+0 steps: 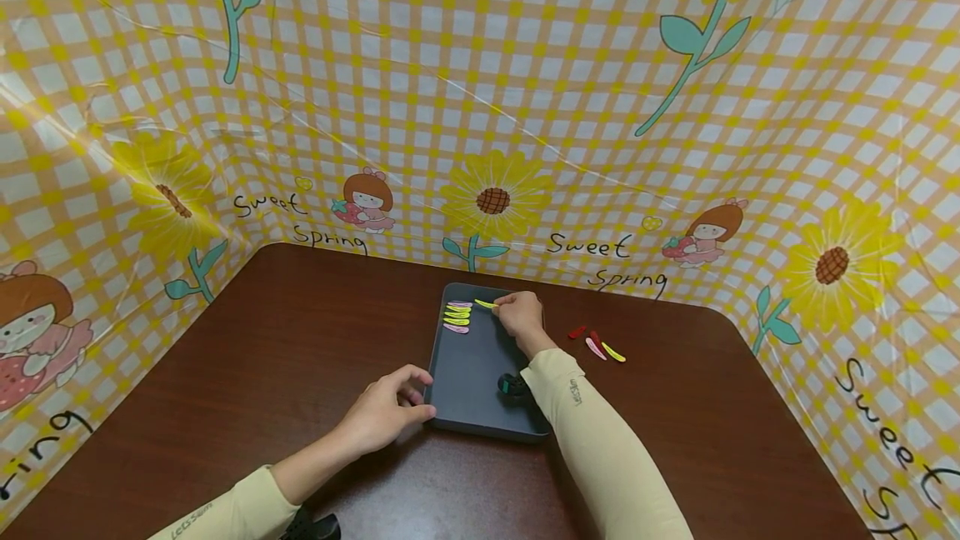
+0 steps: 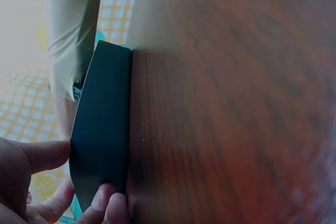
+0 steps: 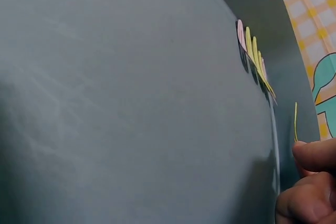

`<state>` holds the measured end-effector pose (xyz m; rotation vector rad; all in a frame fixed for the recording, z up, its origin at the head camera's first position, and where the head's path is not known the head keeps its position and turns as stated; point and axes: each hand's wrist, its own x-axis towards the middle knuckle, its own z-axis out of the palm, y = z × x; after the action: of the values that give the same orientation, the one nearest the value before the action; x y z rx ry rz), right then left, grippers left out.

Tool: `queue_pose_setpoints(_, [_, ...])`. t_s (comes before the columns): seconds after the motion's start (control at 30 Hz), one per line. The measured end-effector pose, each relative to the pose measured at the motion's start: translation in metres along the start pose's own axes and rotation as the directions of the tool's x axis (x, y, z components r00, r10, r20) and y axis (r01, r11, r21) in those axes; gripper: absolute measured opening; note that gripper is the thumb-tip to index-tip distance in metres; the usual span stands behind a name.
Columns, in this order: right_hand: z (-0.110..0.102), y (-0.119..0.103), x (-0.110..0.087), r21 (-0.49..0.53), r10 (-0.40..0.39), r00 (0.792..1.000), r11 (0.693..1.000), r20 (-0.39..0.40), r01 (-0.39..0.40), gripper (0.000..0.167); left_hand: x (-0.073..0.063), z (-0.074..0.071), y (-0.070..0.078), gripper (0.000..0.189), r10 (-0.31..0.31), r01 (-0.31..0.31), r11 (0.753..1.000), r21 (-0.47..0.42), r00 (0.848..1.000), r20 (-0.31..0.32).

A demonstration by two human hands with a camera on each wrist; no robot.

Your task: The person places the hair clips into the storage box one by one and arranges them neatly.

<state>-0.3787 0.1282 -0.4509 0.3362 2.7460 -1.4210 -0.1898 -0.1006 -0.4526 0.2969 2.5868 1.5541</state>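
Note:
Over the far part of a dark grey tray [image 1: 480, 373], my right hand [image 1: 519, 313] pinches a yellow snap hair clip [image 1: 484, 303] by one end, between thumb and finger. The clip's thin edge [image 3: 295, 121] shows in the right wrist view. Along the tray's left side lies a column of hair clips: a pink clip [image 1: 456, 328] nearest, several yellow clips [image 1: 457, 315], and a pinkish one [image 1: 461, 304] farthest. My left hand [image 1: 386, 408] is at the tray's near left corner, loosely bent; its fingertips [image 2: 107, 192] touch the outer wall [image 2: 105, 119].
Right of the tray, on the brown table [image 1: 697, 407], lie red clips [image 1: 577, 332], a pink clip [image 1: 594, 347] and a yellow one [image 1: 613, 352]. A black wrist device [image 1: 512, 386] shows at the right cuff. A checked flowered cloth [image 1: 480, 107] walls the table's back and sides.

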Motion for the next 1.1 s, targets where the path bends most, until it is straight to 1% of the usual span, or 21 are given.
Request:
queue_pose_setpoints(0.27, [0.003,0.003,-0.002,-0.031,-0.031,0.999,0.999,-0.021,0.031,0.014,0.001,0.000,-0.001,0.035,0.005,-0.005,1.000,0.010,1.000,-0.001])
queue_pose_setpoints(0.47, [0.004,0.003,-0.002,-0.021,-0.013,1.000,1.000,-0.024,0.012,0.015,0.002,0.000,-0.001,0.036,0.004,-0.004,1.000,0.008,1.000,0.002])
queue_pose_setpoints(0.73, [0.007,0.004,-0.003,-0.035,-0.002,0.999,0.999,-0.051,0.000,0.017,0.001,0.001,0.000,0.036,0.002,-0.002,1.000,0.006,1.000,0.006])
queue_pose_setpoints(0.97, [0.010,0.005,-0.006,-0.039,-0.028,0.997,0.999,-0.071,0.025,0.017,0.001,0.001,0.000,0.036,-0.003,0.003,1.000,0.000,1.000,-0.002])
queue_pose_setpoints(1.1, [0.012,0.005,-0.007,-0.038,-0.029,0.996,0.999,-0.083,0.026,0.017,0.001,0.001,0.000,0.036,-0.007,0.007,1.000,0.004,1.000,0.001])
